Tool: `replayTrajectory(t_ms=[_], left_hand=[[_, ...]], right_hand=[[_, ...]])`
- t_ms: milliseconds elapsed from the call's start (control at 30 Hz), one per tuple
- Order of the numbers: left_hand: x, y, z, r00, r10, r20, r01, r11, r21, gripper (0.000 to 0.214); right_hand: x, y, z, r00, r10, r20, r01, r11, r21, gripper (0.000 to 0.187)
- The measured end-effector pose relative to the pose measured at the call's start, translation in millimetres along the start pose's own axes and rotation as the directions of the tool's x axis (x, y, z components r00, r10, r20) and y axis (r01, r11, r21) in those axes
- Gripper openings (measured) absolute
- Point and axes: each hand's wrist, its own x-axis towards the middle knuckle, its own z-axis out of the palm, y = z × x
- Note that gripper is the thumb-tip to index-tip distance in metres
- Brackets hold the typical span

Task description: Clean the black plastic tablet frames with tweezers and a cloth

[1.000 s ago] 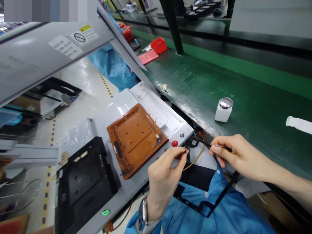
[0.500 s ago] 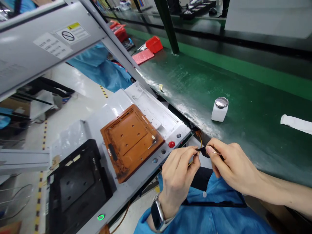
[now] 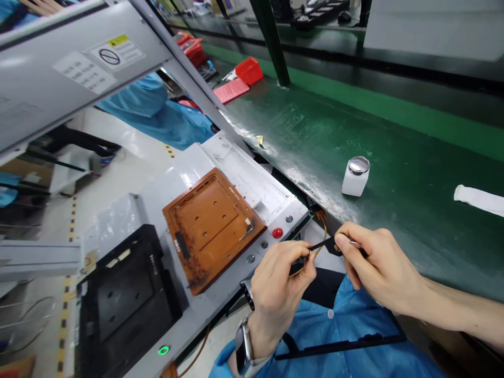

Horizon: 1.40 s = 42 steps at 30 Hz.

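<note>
A thin black frame (image 3: 340, 345) is held in front of my blue smock, its lower bar crossing low over the cloth. My left hand (image 3: 281, 286) is closed, thumb and fingertips pinching the frame's upper edge. My right hand (image 3: 374, 260) is closed too, pinching at the other end of that edge, where a small dark flap shows. A slim shiny sliver shows by the right fingers; I cannot make out what it is. Between the two hands a short stretch of black strip (image 3: 323, 243) is visible. My palms hide the rest.
Left of me, a grey machine bed carries an orange-brown fixture plate (image 3: 212, 226) and a black fixture plate (image 3: 126, 299). A red button (image 3: 277, 233) sits on its edge. On the green bench (image 3: 413, 210) stand a white dispenser bottle (image 3: 355, 178) and a white strip (image 3: 478, 199).
My left hand has shifted left and slightly down, away from the right hand, exposing more black strip between them. The frame's lower bar has tilted and shows more. My right hand has barely moved.
</note>
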Motion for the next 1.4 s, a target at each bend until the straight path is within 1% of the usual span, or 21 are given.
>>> replayTrajectory(t_ms=[133,233,300,367,633,767,867,967,1100,1167,1233,1300,1400], left_hand=[[0,3,-0.5,1.000,-0.016,-0.011,0.015,0.999,-0.048,0.018],[0,2,-1.6,0.998,-0.036,-0.050,0.032,0.996,-0.080,0.018],[0,1,-3.1,0.996,-0.035,-0.082,0.029,0.997,-0.074,0.020],[0,1,-4.0,0.996,-0.010,-0.091,0.007,0.999,-0.036,0.024],[2,6,3.5,0.998,0.050,-0.025,-0.047,0.990,0.131,0.025],[2,6,5.2,0.997,-0.023,0.067,0.015,0.992,0.123,0.018],[0,2,2.8,0.995,-0.046,0.090,0.039,0.996,0.083,0.016],[-1,-1,-2.2,0.998,-0.042,0.050,0.038,0.996,0.075,0.014],[0,-3,-5.8,0.999,-0.042,-0.028,0.044,0.998,0.050,0.014],[1,-3,-4.0,0.998,-0.055,0.007,0.055,0.998,0.008,0.014],[2,-3,-0.9,0.993,-0.064,0.100,0.069,0.996,-0.050,0.014],[2,-3,0.6,0.984,-0.067,0.163,0.084,0.992,-0.099,0.014],[3,-6,-6.0,0.971,-0.127,0.204,0.152,0.982,-0.113,0.014]], right_hand=[[1,0,-1,1.000,0.010,0.004,-0.010,1.000,0.010,0.032],[1,1,-1,1.000,0.027,0.015,-0.028,0.999,0.032,0.033],[2,2,-1,0.999,0.034,0.016,-0.034,0.999,0.041,0.034],[2,2,0,0.999,0.038,0.019,-0.039,0.998,0.039,0.034],[-2,4,5,0.999,0.029,0.017,-0.029,1.000,-0.005,0.032],[-5,8,7,1.000,-0.006,0.019,0.007,0.999,-0.041,0.030],[-3,8,7,0.999,-0.031,0.018,0.031,0.999,-0.039,0.029],[2,6,5,0.999,-0.038,0.005,0.039,0.999,-0.033,0.031],[6,5,4,1.000,0.001,0.016,-0.001,1.000,0.007,0.030],[6,6,4,0.999,0.022,0.031,-0.023,0.999,0.023,0.030],[5,7,4,0.999,0.031,0.034,-0.031,0.999,0.015,0.031],[5,9,3,0.999,0.037,0.030,-0.037,0.999,-0.009,0.032],[8,11,1,0.999,0.039,0.024,-0.038,0.998,-0.042,0.033]])
